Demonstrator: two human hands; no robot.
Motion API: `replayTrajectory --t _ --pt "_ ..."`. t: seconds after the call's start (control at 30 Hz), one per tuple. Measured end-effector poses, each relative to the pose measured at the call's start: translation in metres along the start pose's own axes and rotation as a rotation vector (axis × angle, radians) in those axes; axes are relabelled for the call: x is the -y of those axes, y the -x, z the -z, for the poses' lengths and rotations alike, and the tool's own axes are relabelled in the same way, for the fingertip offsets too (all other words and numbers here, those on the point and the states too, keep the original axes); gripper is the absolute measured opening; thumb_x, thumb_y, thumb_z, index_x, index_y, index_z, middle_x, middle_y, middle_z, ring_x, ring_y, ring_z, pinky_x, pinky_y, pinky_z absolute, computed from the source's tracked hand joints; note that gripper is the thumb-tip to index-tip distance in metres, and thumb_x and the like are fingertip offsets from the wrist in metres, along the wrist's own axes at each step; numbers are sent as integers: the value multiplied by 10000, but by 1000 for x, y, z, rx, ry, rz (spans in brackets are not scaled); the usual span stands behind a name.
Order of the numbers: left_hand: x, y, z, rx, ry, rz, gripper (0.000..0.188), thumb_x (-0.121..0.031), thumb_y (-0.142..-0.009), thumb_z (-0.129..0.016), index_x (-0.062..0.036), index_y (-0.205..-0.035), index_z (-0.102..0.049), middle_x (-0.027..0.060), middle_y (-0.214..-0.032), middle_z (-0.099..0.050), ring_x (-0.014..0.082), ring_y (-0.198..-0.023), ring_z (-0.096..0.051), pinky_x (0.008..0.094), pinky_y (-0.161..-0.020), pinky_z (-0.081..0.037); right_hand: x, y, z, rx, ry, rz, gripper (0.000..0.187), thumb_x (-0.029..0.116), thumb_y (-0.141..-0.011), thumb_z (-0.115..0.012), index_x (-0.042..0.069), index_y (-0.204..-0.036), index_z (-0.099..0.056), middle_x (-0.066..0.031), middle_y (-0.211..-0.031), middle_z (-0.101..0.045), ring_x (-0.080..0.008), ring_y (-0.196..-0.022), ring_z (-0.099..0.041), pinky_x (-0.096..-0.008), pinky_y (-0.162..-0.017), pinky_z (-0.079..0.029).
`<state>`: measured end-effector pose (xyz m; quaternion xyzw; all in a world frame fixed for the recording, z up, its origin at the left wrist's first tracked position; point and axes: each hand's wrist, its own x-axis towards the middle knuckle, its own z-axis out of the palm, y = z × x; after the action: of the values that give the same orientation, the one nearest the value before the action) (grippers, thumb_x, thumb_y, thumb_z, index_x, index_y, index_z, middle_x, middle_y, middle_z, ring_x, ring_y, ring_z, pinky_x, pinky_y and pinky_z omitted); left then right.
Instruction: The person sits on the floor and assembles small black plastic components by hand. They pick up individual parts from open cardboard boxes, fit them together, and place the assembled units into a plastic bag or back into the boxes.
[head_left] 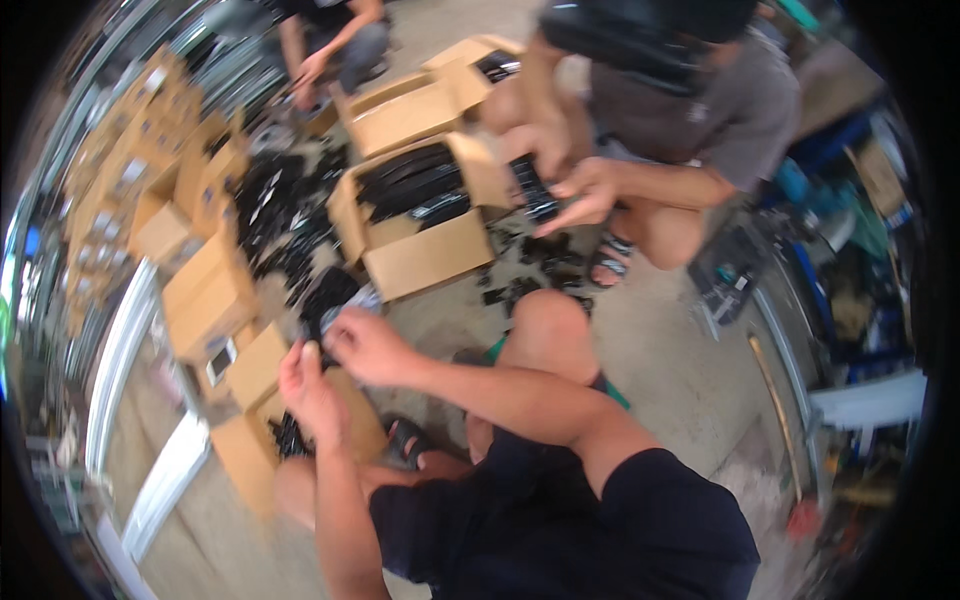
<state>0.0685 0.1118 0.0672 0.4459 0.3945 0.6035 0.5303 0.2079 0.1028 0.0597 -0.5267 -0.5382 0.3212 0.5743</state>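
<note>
My left hand [312, 392] is raised with its thumb and fingers pinched together over an open cardboard box [240, 455] that has black pieces [288, 437] in it. My right hand [368, 347] is close beside it, fingers curled inward. A small dark bit shows at the left fingertips, too blurred to name. What the right fingers hold, if anything, is hidden. Just beyond the right hand are a black bundle [328, 292] and a greyish, shiny, plastic-looking piece [366, 298]; whether the hand touches them I cannot tell.
A large open carton [425, 262] of black packed parts stands ahead. Loose black parts [270, 215] cover the floor. At the right a co-worker [690, 130] crouches, holding a black part [532, 188]; another person [335, 40] works farther off. Stacked cartons [125, 190] and metal profiles [120, 360] line the left.
</note>
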Motion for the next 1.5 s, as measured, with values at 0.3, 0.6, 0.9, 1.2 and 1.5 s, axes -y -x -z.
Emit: replayTrajectory --t 0.3,0.6,0.9,1.2,1.5 --pt "1 -5 -1 -37 186 29 154 -45 -996 -659 -15 -1147 -648 79 -1054 -705 153 -930 -679 303 -861 -548 15 4 10 154 -312 -260 235 162 -957 -698 -18 -1104 -661 -113 -994 -718 -176 -885 -685 -340 -759 -549" --pt "1 -5 -2 -43 181 41 160 -32 -998 -651 -1 -1155 -632 101 -1070 -704 165 -962 -678 306 -879 -545 23 2 24 305 -338 -400 333 132 -917 -759 -28 -1190 -656 -96 -1018 -732 -122 -866 -670 -304 -745 -560" --pt "-3 -1 -9 1 12 -10 204 13 -981 -655 34 -1181 -621 119 -1077 -724 125 -967 -668 267 -906 -520 20 2 19 129 -246 -329 207 113 -871 -758 -9 -1018 -677 -74 -925 -722 -135 -827 -669 -300 -748 -542" --pt "4 2 -10 21 -50 -30 228 23 -982 -644 47 -1207 -617 117 -1125 -700 133 -1011 -648 275 -936 -509 4 5 12 -21 -313 -262 142 92 -865 -748 -10 -940 -684 -77 -852 -702 -140 -755 -655 -309 -697 -540" --pt "3 2 -12 71 -1 -11 196 24 -998 -608 54 -1192 -608 129 -1100 -707 146 -989 -666 280 -915 -537 11 16 7 -16 -142 -201 230 200 -963 -621 -26 -1003 -601 -211 -998 -612 -381 -935 -636 -458 -830 -500"
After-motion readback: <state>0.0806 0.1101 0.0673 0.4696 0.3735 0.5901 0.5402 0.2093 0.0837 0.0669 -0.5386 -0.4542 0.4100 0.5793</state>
